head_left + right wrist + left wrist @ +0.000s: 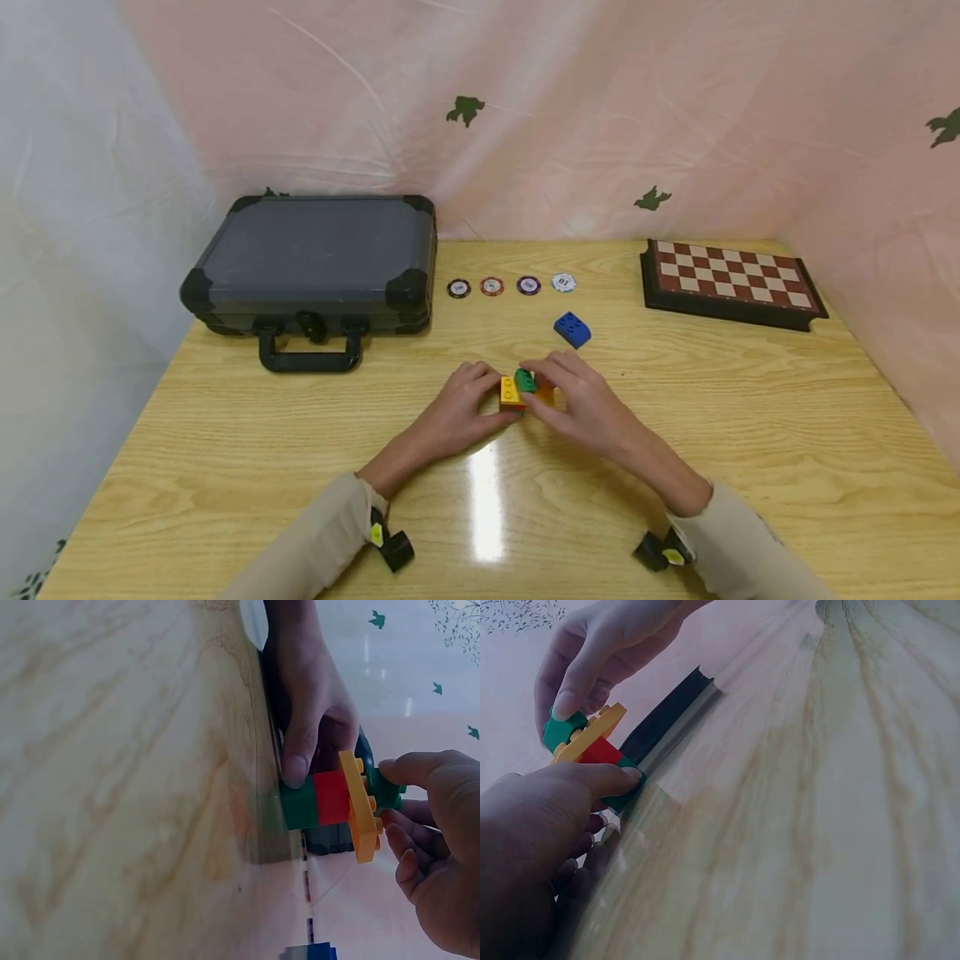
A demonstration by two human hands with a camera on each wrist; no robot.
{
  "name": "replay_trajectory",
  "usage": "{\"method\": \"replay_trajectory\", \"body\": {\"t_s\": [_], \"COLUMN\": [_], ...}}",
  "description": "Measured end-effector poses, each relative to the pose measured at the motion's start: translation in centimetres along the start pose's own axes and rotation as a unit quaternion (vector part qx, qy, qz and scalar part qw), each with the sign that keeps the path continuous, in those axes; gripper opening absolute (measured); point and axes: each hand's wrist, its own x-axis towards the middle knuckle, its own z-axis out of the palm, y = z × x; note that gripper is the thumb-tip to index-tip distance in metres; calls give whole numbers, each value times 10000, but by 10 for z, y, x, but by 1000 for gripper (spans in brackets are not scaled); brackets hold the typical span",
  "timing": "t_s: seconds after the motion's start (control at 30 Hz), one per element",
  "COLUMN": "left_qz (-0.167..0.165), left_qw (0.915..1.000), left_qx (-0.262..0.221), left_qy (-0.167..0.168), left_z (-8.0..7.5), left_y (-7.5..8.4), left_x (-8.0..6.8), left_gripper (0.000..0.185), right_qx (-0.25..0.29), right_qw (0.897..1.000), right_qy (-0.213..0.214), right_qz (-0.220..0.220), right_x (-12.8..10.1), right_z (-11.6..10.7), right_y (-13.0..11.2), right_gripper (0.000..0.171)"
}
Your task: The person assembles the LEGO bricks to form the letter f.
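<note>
While your left hand (450, 412) holds the block stack (330, 801) steady, your right hand (581, 400) pinches the small green block (525, 382) on top; next, push it down firmly.

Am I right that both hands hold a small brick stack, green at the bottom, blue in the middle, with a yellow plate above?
Not quite. The middle brick is red, not blue, as the right wrist view shows. The rest holds: left hand and right hand hold the stack, with a green base and a yellow plate.
</note>
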Motion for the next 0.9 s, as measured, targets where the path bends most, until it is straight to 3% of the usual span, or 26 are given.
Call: {"method": "replay_trajectory", "body": {"t_s": [0.3,0.6,0.9], "left_qz": [9,103,48], "left_qw": [10000,9999,10000], "left_qx": [-50,12,13], "left_qy": [-9,53,18], "left_z": [0,0,0], "left_y": [0,0,0], "left_x": [1,0,0], "left_gripper": [33,31,32], "right_qx": [-59,-402,-209], "right_qw": [9999,9977,9979], "right_qy": [40,-129,-187], "right_qz": [-106,-523,-585], "right_x": [2,6,6], "right_z": [0,-3,-2], "right_y": [4,6,10], "right_gripper": [35,38,38]}}
